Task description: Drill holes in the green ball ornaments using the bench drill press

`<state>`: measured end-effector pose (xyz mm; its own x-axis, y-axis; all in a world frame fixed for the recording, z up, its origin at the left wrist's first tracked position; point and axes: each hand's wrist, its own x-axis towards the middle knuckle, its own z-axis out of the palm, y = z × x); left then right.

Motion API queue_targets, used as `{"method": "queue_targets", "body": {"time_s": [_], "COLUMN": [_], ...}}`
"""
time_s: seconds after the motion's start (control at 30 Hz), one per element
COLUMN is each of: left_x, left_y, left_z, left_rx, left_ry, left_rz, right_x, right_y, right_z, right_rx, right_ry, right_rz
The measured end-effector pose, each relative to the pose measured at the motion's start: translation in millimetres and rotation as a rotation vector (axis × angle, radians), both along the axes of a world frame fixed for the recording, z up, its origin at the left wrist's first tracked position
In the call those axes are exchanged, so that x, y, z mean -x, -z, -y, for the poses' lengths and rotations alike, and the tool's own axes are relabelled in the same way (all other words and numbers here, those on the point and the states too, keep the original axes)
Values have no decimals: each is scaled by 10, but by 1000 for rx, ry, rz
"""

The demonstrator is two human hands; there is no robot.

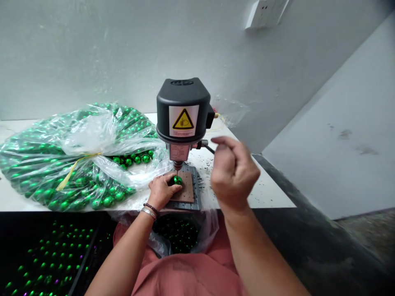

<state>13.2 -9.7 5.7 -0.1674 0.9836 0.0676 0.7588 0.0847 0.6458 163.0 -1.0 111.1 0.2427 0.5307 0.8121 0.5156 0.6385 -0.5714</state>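
Observation:
A black bench drill with a yellow warning label stands on the white table. Its bit points down at a shiny green ball on a brown board over the grey base. My left hand pinches that ball between thumb and finger, and bracelets circle the wrist. My right hand is raised to the right of the drill, curled at the drill's lever; the lever's far end is hidden behind the fingers.
A clear plastic bag of green balls, tied with yellow string, covers the table's left. Dark shavings lie around the base. Below the table edge, an open bag holds more balls; others lie at lower left. A socket is on the wall.

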Motion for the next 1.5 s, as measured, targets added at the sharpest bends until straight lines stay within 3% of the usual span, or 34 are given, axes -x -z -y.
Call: {"method": "queue_targets", "body": {"time_s": [0.13, 0.23, 0.4, 0.7, 0.93, 1.13, 1.23, 1.33, 1.43, 1.5], "left_x": [-33, -23, 58, 136, 151, 156, 211, 395, 732, 990], "left_y": [23, 12, -84, -237, -256, -258, -265, -350, -463, -489], "left_z": [88, 269, 620, 1048, 1214, 1255, 1203, 962, 463, 49], "left_rx": [-43, -96, -150, -91, -118, -60, -24, -84, -124, 8], "left_ry": [-4, 12, 43, 122, 198, 227, 181, 63, -102, -190], "left_rz": [125, 217, 238, 398, 518, 417, 322, 197, -93, -343], "right_x": [-30, -42, -30, -28, -16, -29, -11, 5, 0, -14], "right_y": [-489, -597, -552, -483, -404, -400, -403, -404, -403, -404], "right_z": [-148, -210, -193, -157, -137, -138, -129, -120, -115, -115], "right_rx": [181, 219, 209, 147, 140, 166, 200, 224, 225, 222], "right_ry": [-9, -19, -59, -80, -85, -43, -15, 25, 44, 41], "right_rz": [62, 100, 59, 38, 21, 40, 30, 22, 30, 39]}}
